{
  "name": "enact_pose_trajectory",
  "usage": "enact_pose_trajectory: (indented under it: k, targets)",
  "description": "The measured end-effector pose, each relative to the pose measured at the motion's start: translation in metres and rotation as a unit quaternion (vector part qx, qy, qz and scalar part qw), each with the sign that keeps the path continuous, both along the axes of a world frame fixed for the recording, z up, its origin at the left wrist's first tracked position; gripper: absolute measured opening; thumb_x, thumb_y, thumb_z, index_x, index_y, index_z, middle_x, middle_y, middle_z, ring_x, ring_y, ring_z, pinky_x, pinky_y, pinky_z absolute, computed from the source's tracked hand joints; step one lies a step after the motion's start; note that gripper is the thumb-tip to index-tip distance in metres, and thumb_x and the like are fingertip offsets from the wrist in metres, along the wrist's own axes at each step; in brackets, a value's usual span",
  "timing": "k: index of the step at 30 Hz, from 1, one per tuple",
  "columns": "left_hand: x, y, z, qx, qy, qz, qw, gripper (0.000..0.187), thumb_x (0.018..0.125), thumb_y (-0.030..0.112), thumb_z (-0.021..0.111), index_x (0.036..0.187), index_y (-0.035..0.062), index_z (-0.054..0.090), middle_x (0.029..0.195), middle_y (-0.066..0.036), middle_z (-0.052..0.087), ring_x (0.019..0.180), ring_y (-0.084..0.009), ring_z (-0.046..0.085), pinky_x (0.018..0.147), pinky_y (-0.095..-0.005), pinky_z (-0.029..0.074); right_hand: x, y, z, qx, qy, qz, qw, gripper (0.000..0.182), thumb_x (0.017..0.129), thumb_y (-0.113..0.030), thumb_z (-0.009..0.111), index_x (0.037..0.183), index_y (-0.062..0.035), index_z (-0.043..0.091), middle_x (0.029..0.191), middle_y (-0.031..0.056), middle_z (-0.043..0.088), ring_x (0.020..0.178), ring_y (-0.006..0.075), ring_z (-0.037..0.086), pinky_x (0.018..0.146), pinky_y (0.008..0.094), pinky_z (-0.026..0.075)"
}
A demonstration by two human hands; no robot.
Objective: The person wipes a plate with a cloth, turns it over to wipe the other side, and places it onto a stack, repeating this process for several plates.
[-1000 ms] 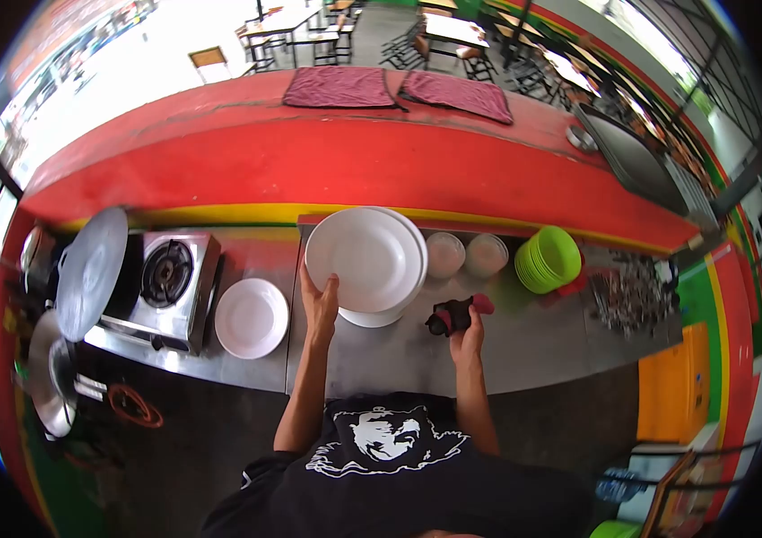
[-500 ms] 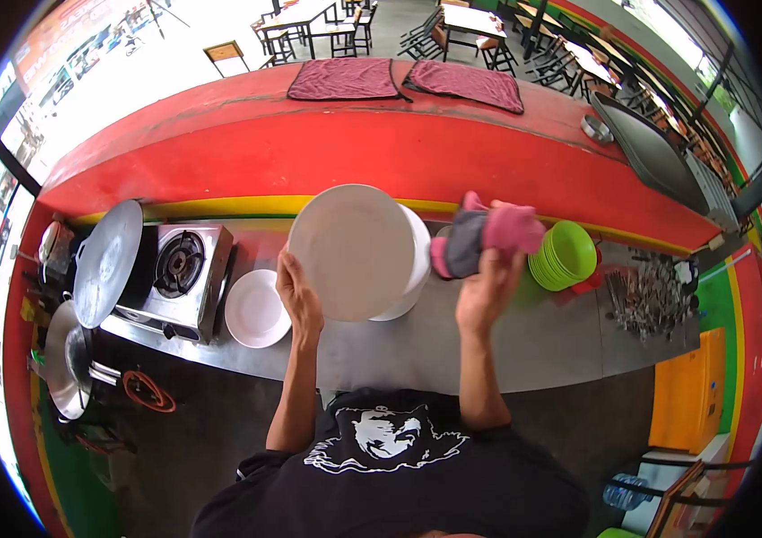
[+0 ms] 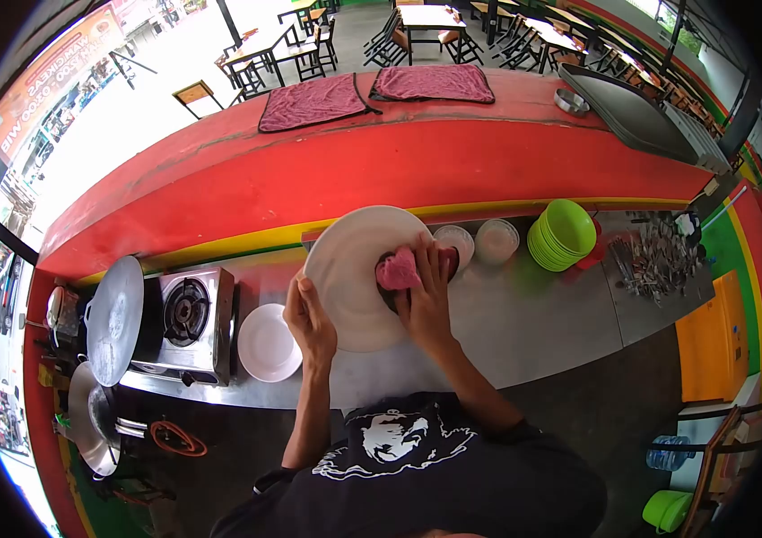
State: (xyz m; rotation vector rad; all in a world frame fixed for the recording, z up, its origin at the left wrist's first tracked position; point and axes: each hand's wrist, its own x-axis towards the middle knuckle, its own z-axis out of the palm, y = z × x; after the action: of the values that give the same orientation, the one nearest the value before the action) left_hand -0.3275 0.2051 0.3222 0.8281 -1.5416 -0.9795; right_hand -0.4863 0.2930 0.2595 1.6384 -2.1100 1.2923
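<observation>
A large round white plate (image 3: 343, 282) is tilted up above the steel counter. My left hand (image 3: 311, 318) grips its left rim, thumb in front and fingers behind. My right hand (image 3: 428, 309) is closed on a bunched pink and dark grey cloth (image 3: 397, 269), pressed against the right side of the plate's face. A smaller white dish (image 3: 269, 343) lies on the counter just left of my left hand. Beyond my right hand stand two whitish round containers (image 3: 496, 240), one partly covered by the cloth and plate.
To the left are a gas stove (image 3: 188, 314) and a large metal pan lid (image 3: 115, 321). Stacked green bowls (image 3: 563, 238) and a heap of cutlery (image 3: 654, 260) sit to the right. A red ledge (image 3: 381, 161) runs along the back, with pink cloths (image 3: 433, 83) on top.
My right hand has brought the cloth left, from the air beside the plate onto its face. The two round containers have come into view. The camera view has shifted slightly.
</observation>
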Motion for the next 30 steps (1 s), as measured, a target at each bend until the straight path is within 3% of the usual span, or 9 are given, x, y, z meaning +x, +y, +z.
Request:
enact_pose_trajectory:
  k: [6,9,14,17,19,22,25,30]
  targets:
    - [-0.010,-0.008,0.008,-0.008,0.029,-0.028,0.999,0.043,0.108,0.033,0.041,0.119,-0.0030,0.062,0.093,-0.004,0.065,0.082,-0.0070,0.054,0.073,-0.0230,0.044,0.049,0.032,-0.003,0.078,-0.053,0.103,0.990,0.071,0.092,-0.020,0.056,0.152,0.0014,0.025,0.162,0.0254,0.010,0.146,0.0555,0.005,0.114,0.0676,0.009]
    - [-0.020,0.004,0.004,0.027,0.015,-0.078,0.997,0.042,0.108,0.032,0.041,0.116,-0.0031,0.062,0.088,-0.003,0.064,0.079,-0.0063,0.052,0.071,-0.0224,0.043,0.058,0.028,0.007,0.041,-0.093,0.147,0.984,0.073,0.093,-0.024,0.055,0.152,0.0032,0.021,0.162,0.0268,0.009,0.145,0.0568,0.004,0.114,0.0672,0.007]
    - [-0.028,0.023,-0.003,0.009,-0.046,-0.161,0.986,0.036,0.107,0.027,0.044,0.116,-0.0032,0.062,0.076,-0.002,0.060,0.072,-0.0062,0.048,0.062,-0.0239,0.041,0.026,0.007,0.008,-0.043,-0.054,0.012,0.997,0.080,0.095,-0.033,0.057,0.154,0.0036,0.015,0.161,0.0298,0.006,0.146,0.0550,0.000,0.116,0.0631,0.006]
    - [-0.033,0.040,0.010,-0.097,-0.064,-0.133,0.984,0.034,0.107,0.022,0.043,0.118,-0.0037,0.062,0.073,-0.004,0.058,0.071,-0.0058,0.047,0.060,-0.0242,0.039,0.003,0.003,-0.002,-0.077,-0.018,-0.039,0.996,0.084,0.096,-0.034,0.058,0.155,0.0025,0.011,0.161,0.0304,0.000,0.147,0.0536,-0.003,0.116,0.0628,0.004]
    - [-0.026,0.041,0.015,-0.080,-0.089,-0.135,0.984,0.032,0.106,0.017,0.043,0.119,-0.0046,0.062,0.069,-0.006,0.057,0.067,-0.0053,0.048,0.059,-0.0237,0.038,-0.002,0.003,-0.002,-0.123,-0.003,-0.068,0.990,0.083,0.096,-0.032,0.057,0.156,0.0020,0.011,0.161,0.0304,-0.001,0.147,0.0535,-0.004,0.116,0.0629,0.003]
    - [-0.022,0.039,0.012,-0.070,-0.069,-0.115,0.988,0.032,0.106,0.018,0.044,0.118,-0.0052,0.062,0.068,-0.005,0.058,0.065,-0.0053,0.047,0.058,-0.0231,0.037,-0.015,0.005,-0.004,-0.126,-0.014,-0.178,0.976,0.078,0.095,-0.034,0.055,0.153,0.0040,0.019,0.158,0.0343,0.007,0.145,0.0578,0.001,0.114,0.0670,0.007]
    - [-0.019,0.036,0.009,-0.062,-0.060,-0.083,0.993,0.033,0.106,0.020,0.044,0.117,-0.0053,0.062,0.068,-0.003,0.057,0.064,-0.0049,0.046,0.057,-0.0224,0.036,-0.022,0.013,-0.012,-0.068,-0.033,-0.189,0.979,0.082,0.093,-0.034,0.059,0.153,0.0032,0.019,0.158,0.0349,0.004,0.144,0.0596,-0.001,0.114,0.0682,0.007]
    - [-0.019,0.025,0.018,-0.080,-0.042,-0.064,0.994,0.035,0.107,0.023,0.043,0.118,-0.0049,0.062,0.073,-0.003,0.061,0.065,-0.0048,0.047,0.058,-0.0221,0.037,0.014,0.033,-0.034,0.002,-0.043,-0.104,0.994,0.085,0.091,-0.034,0.061,0.154,0.0029,0.017,0.158,0.0353,0.000,0.141,0.0639,-0.004,0.112,0.0704,0.006]
